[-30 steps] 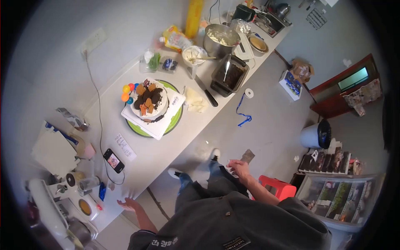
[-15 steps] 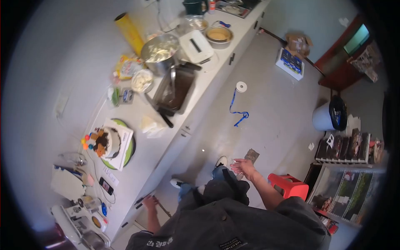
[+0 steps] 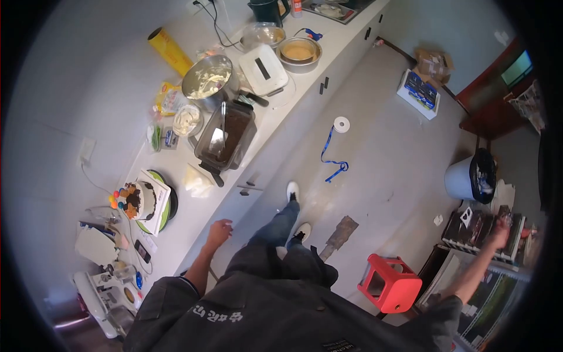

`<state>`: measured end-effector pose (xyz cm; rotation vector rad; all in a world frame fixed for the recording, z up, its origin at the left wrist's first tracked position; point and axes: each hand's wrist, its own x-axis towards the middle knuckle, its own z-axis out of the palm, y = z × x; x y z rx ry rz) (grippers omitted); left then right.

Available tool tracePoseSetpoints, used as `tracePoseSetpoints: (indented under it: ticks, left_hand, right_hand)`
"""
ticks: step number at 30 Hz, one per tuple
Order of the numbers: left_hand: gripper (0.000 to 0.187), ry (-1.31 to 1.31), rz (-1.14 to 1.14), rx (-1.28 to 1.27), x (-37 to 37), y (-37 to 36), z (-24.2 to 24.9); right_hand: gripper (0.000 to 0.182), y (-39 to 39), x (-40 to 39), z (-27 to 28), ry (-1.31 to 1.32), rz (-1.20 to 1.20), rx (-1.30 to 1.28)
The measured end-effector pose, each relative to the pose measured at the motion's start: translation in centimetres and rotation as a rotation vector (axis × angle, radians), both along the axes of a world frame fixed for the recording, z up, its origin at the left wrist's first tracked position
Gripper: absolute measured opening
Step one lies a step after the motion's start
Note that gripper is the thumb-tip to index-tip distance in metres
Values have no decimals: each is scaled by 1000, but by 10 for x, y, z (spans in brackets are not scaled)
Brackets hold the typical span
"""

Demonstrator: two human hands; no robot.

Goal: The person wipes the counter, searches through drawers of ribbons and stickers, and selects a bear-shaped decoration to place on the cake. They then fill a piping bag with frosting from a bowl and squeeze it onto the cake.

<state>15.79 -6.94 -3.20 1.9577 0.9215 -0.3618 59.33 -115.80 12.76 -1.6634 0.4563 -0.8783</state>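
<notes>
My left hand (image 3: 220, 233) hangs beside the counter's front edge, empty, with its fingers somewhat apart. Far to the right, my right hand (image 3: 499, 234) reaches to the rack of dark boxes (image 3: 469, 229) above a glass-topped case. Its fingers are too small and blurred to show whether they hold something. On the counter, left of my left hand, a decorated cake (image 3: 139, 200) stands on a white board over a green and black turntable. A dark tray (image 3: 231, 138) with a metal tool in it lies further up the counter.
A red stool (image 3: 394, 284) stands at the lower right. A blue ribbon (image 3: 335, 161) trails from a white roll (image 3: 341, 124) on the floor, near a torn cardboard piece (image 3: 340, 236). Further off are a bin (image 3: 463, 179), a mixing bowl (image 3: 208, 82) and a mixer (image 3: 91, 302).
My right hand has moved from in front of my body out to the rack at the far right. My left hand has risen beside the counter. My feet have shifted and more of the stool shows.
</notes>
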Motion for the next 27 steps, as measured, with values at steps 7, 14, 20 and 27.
tracePoseSetpoints:
  ticks: [7, 14, 20, 27]
  left_hand:
    - [29, 116, 53, -42, 6, -16, -45]
    - [29, 148, 167, -156, 20, 11, -54]
    - [34, 72, 634, -232, 47, 50, -41]
    - [38, 141, 903, -321, 26, 4, -29]
  right_hand:
    - [22, 187, -19, -58, 358, 276, -183]
    - [24, 668, -23, -220, 1089, 873, 271]
    - [30, 928, 151, -165, 758, 1231, -312]
    - [20, 1132, 233, -120, 407, 1607, -816]
